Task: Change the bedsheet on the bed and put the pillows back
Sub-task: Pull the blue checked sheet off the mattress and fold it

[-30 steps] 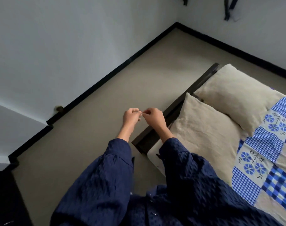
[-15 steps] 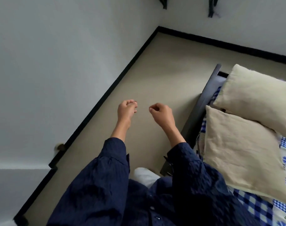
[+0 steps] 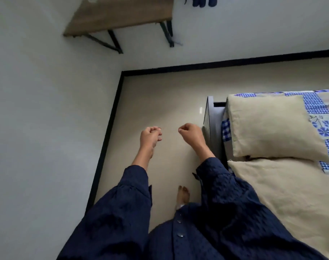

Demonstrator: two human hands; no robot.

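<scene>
Two beige pillows lie side by side at the head of the bed: the far pillow and the near pillow. Under them is a blue-and-white patchwork bedsheet with flower squares. A dark bed frame edges the mattress. My left hand and my right hand hover over the floor just left of the frame, a short gap between them. Both have curled fingers, and nothing shows in either. Dark blue sleeves cover my forearms.
A beige floor strip runs between the bed and the white wall, edged by black skirting. A wooden wall shelf on black brackets sits in the corner. Dark cloth hangs at the top. My bare foot stands on the floor.
My hands, touching at the fingertips a second ago, have drawn apart. The view has swung left and up, bringing the shelf into sight and shifting the bed to the right.
</scene>
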